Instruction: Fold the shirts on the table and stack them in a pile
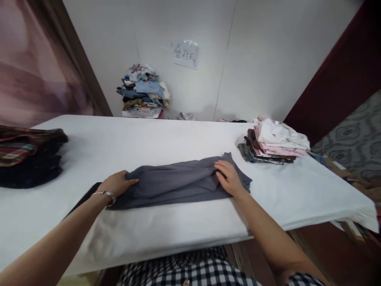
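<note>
A dark grey shirt (pixel 175 180), folded into a long narrow strip, lies across the white-covered table in front of me. My left hand (pixel 116 183), with a silver bangle at the wrist, grips the strip's left end, thumb on top; its other fingers are partly hidden. My right hand (pixel 228 178) rests on the cloth near the right end, its fingers stretched out over the surface. A dark piece of cloth (pixel 85 198) shows beyond my left wrist; whether it belongs to the shirt I cannot tell.
Folded clothes are stacked on the table's right side (pixel 279 141), white and pink on top. Dark and plaid garments (pixel 29 159) lie at the left edge. Against the wall behind the table (pixel 149 127) rises a tall clothes pile (pixel 144 93). A handwritten paper sign (pixel 186 55) hangs there.
</note>
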`<state>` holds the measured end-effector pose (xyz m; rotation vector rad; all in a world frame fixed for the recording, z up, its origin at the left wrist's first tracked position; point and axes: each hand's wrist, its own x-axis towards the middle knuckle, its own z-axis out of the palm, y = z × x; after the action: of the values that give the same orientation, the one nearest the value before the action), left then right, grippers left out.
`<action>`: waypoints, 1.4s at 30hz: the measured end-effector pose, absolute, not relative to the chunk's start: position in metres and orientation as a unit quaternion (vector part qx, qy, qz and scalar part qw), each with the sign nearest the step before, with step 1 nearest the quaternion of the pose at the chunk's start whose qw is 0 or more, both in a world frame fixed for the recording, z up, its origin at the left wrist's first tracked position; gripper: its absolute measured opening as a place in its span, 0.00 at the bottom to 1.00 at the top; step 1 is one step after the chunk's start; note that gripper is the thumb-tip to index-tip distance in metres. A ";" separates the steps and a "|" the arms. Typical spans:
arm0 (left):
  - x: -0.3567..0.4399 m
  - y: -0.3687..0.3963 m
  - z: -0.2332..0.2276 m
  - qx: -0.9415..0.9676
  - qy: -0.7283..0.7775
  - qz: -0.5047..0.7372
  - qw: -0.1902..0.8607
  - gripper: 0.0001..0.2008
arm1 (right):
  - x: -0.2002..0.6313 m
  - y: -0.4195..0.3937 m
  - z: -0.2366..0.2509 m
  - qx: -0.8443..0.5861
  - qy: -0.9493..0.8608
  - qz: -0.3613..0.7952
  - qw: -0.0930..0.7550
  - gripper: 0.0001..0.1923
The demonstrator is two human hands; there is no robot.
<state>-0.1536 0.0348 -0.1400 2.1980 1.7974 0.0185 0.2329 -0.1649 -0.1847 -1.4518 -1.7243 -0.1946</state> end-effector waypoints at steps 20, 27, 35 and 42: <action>-0.174 0.027 -0.127 0.713 0.652 0.066 0.247 0.12 | 0.268 -0.156 -0.200 -0.849 -0.496 -0.031 0.180 0.20; -0.161 0.027 -0.096 0.729 0.645 0.066 0.219 0.10 | 0.279 -0.156 -0.220 -0.804 -0.522 -0.065 0.276 0.21; -0.083 0.024 -0.036 0.765 0.594 0.066 0.242 0.25 | 0.283 -0.155 -0.224 -0.753 -0.545 -0.058 0.366 0.23; 0.043 -0.021 -0.050 0.780 0.443 0.105 0.429 0.35 | 0.289 -0.162 -0.219 -0.732 -0.527 -0.045 0.429 0.18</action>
<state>0.0426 -0.0211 -0.0495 1.9471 1.1061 0.2621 0.2890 -0.1615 -0.2193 -1.8276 -1.3151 -0.1129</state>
